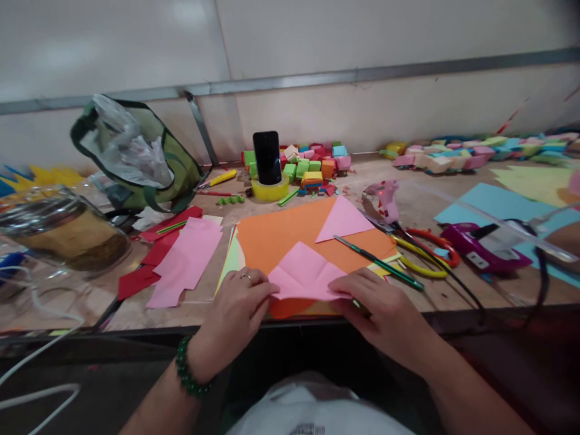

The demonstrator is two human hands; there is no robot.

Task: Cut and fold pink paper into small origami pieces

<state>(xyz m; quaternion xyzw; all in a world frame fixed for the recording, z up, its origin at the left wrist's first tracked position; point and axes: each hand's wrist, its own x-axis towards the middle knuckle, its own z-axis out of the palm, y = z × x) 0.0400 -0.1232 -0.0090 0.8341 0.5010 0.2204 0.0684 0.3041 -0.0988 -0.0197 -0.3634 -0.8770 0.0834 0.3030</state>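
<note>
A creased sheet of pink paper [304, 269] is held at the table's front edge, its point facing away from me. My left hand [242, 305] pinches its left corner between thumb and fingers. At the opposite corner, my right hand [374, 302] grips the paper the same way. Under it lies orange paper [276, 226] on a stack of coloured sheets. A pink paper triangle [345, 220] rests on the orange sheet's far right part. Close to my right hand, a green pen-like tool [380, 263] lies slantwise across the stack.
Scissors with yellow and red handles [421, 260], a pink glue gun [383, 199] and a purple device [484, 248] lie to the right. Pink paper scraps [188, 263] and a glass jar [63, 232] are leftward. Behind stand a phone [267, 158], yellow tape [270, 190] and folded paper blocks [312, 166].
</note>
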